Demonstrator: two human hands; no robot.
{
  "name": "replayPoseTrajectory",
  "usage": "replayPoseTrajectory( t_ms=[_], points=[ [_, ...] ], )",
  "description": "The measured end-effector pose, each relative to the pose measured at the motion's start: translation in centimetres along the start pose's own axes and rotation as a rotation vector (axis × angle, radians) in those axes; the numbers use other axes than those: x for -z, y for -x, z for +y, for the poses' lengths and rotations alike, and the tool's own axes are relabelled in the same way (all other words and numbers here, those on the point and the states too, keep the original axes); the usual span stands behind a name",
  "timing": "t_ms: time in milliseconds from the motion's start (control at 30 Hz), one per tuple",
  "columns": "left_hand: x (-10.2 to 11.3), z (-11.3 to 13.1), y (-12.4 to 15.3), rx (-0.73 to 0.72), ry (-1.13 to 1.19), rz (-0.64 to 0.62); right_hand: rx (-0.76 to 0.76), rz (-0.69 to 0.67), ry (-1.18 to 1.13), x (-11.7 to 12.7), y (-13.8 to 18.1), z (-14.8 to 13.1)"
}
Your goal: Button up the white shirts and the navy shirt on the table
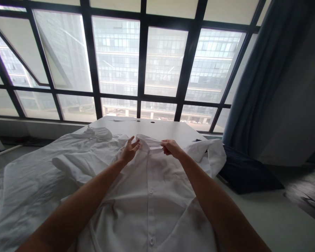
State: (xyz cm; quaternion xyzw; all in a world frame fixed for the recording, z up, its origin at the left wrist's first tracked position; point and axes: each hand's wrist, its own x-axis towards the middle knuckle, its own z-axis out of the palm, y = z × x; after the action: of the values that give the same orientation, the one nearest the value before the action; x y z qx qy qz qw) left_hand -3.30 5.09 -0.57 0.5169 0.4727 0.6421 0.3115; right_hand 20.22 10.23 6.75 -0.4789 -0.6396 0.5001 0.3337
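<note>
Far to the left of the collar, a wide white cloth [28, 182] lies rumpled over the counter's near left part. Closer to the collar, up and to its left, a crumpled garment [99, 133] of the same white sits in a small heap. The left hand [130, 151] comes next, just left of the collar. Its grip is wide, the fingers [131, 140] spread and pointing away from the person and the thumb tip reaching toward the collar's left end. The heel of the hand rests on the fabric below it.

The collar [149, 141] itself belongs to a white shirt [152, 210] that lies front up on the counter, the collar at the far end and the body running back toward the person between the 2 forearms. Below the collar, 2 buttons [151, 191] show on the closed placket.

Just right of the collar, the right hand [170, 147] has its grip narrow, pinching the collar's right end between thumb and curled fingers. Farther right, the shirt's sleeve [212, 154] hangs bunched over the counter's [273, 217] edge. Beyond that sleeve, lower and right of the collar, a dark blue cushion [246, 171] lies off the counter. Above it a blue-grey curtain [254, 87] hangs at the far right. Behind the collar a black-framed window [162, 59] spans the whole width.
</note>
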Motion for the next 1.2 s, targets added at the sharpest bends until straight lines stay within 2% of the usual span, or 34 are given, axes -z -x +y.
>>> replayPoseTrajectory(
  t_ms=[67, 167, 233, 300, 433, 600, 733, 833, 933, 1067, 1200],
  points=[
    [0.0, -0.8, 0.2, -0.09, -0.178, -0.069, 0.001, 0.007, -0.112, -0.2, -0.1, 0.1],
    [-0.1, -1.5, 0.7, -0.193, -0.485, -0.162, 0.118, 0.067, -0.168, -0.6, -0.5, 0.5],
    [-0.2, -1.5, 1.2, -0.223, -0.62, -0.231, 0.224, 0.105, -0.004, -1.1, -0.9, 1.2],
    [-0.3, -1.3, 1.5, -0.229, -0.69, -0.277, 0.338, 0.095, 0.286, -1.9, -1.2, 2.1],
    [-0.5, -0.6, 1.9, -0.224, -0.784, -0.265, 0.545, 0.016, 0.767, -3.6, -1.1, 4.0],
    [-1.0, 0.2, 2.3, -0.314, -0.865, -0.268, 0.566, -0.029, 0.999, -4.5, -0.2, 4.8],
    [-1.6, 0.7, 2.6, -0.297, -0.857, -0.253, 0.495, -0.048, 1.122, -4.5, 0.2, 4.5],
    [-1.9, 0.8, 2.8, -0.274, -0.842, -0.259, 0.487, -0.003, 1.137, -4.5, 0.2, 4.3],
    [-2.1, 0.8, 2.8, -0.289, -0.819, -0.255, 0.546, 0.056, 1.092, -4.5, 0.1, 4.0],
    [-2.3, 1.2, 3.0, -0.294, -0.821, -0.23, 0.684, 0.071, 0.943, -4.2, -0.1, 3.7],
    [-2.6, 1.5, 3.0, -0.255, -0.818, -0.147, 0.762, 0.044, 0.767, -4.1, -0.3, 3.5]
  ],
)
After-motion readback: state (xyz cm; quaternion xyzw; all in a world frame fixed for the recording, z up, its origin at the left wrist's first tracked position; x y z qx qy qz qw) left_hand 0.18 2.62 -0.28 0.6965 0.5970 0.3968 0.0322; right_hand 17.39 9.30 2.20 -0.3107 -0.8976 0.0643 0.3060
